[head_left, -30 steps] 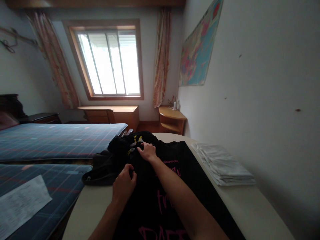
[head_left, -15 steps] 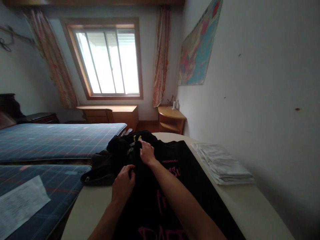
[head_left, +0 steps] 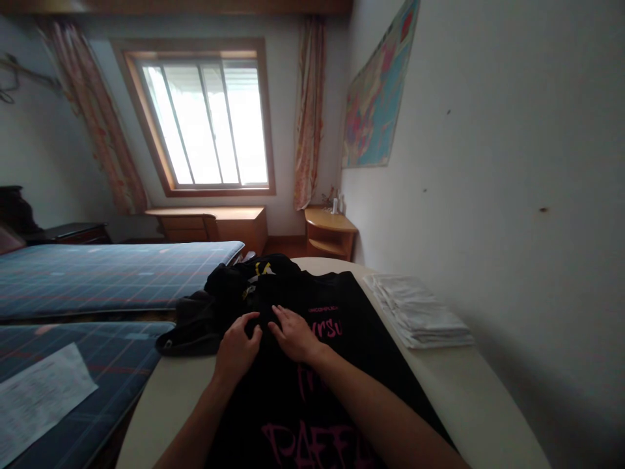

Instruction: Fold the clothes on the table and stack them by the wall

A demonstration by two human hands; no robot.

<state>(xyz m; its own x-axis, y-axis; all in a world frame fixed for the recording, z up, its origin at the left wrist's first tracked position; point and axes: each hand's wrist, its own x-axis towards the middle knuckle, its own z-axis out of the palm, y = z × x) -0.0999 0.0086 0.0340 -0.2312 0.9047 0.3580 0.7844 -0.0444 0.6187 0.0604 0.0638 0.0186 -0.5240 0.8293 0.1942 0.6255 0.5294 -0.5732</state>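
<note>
From the head camera, the left hand (head_left: 237, 345) is half curled, thumb and index bent toward each other with a gap between them. I see nothing in that gap, but I can't tell if the tucked fingers have any cloth. The right hand (head_left: 293, 335) is just beside it, palm down and pretty much open, fingers nearly straight, not gripping anything that I can see. It looks laid on the black fabric T-shirt with pink lettering (head_left: 273, 394), which is spread out under both hands and runs back toward the wearer below the right forearm.

Past the fingertips of the left hand there's a rumpled heap of black and dark grey clothing (head_left: 224, 293), with a bit of yellow and white showing. Well off to the right of the right hand is a folded stack of white cloth (head_left: 422, 316). All of it sits on a cream tabletop with a rounded edge (head_left: 488, 397). Left of the left hand, well apart, a printed white paper sheet (head_left: 46, 400) lies on a blue plaid mattress (head_left: 141, 355).
</note>
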